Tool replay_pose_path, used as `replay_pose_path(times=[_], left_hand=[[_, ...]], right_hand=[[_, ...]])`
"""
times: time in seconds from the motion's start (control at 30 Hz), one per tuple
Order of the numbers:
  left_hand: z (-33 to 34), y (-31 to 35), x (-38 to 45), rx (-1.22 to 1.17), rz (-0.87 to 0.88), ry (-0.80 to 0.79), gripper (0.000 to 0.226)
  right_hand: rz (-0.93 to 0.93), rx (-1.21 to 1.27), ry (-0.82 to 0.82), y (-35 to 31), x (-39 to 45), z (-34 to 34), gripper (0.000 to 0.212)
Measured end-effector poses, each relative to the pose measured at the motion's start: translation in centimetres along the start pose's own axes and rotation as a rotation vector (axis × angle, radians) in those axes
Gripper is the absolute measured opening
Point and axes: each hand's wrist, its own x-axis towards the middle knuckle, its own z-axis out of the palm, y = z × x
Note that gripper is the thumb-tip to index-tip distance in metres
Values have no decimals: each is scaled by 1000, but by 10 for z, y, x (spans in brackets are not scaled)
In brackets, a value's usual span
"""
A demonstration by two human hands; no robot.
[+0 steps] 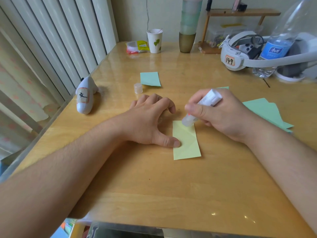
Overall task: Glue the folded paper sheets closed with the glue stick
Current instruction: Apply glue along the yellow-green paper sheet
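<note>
Both forearms fill the near part of my view, reaching in over the wooden table. Between them, just past the middle of the table, lies the yellow folded sheet, flat, its long side running away from me, with diagonal creases showing across it.

My left hand rests palm down beside the sheet's left edge; its thumb presses on that edge, while the other fingers are loosely bent on the wood and grasp nothing. My right hand is wrapped around the glue stick, thumb and curled fingers clasping its white body. The stick is tilted, its clear lower end down on the far end of the yellow sheet; I cannot tell how much glue is on the paper.

The glue stick's cap stands upright on the table beyond my left hand, just beside a green folded sheet that lies flat. More green sheets sit overlapped to the right, partly hidden behind my right hand.

Farther out: a white figurine near the left edge, a paper cup and a tall tumbler by the far wall, a headset labelled 149, and a water bottle at far right.
</note>
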Motion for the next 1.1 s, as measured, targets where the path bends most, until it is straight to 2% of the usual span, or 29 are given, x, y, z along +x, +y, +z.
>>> replay_pose_path(times=[0.13, 0.23, 0.4, 0.73, 1.1], left_hand=[[0, 0, -1, 3, 5, 4, 86], [0, 0, -1, 2, 4, 2, 86], [-1, 0, -1, 5, 4, -4, 86], [-1, 1, -1, 0, 2, -3, 85], [-1, 1, -2, -2, 9, -10, 87]], right_hand=[[-4, -92, -90, 3, -1, 6, 22], [-5, -198, -77, 4, -1, 10, 18], [10, -220, -19, 3, 0, 14, 21], [3, -297, -86, 4, 1, 18, 18], [58, -403, -119, -3, -5, -10, 17]])
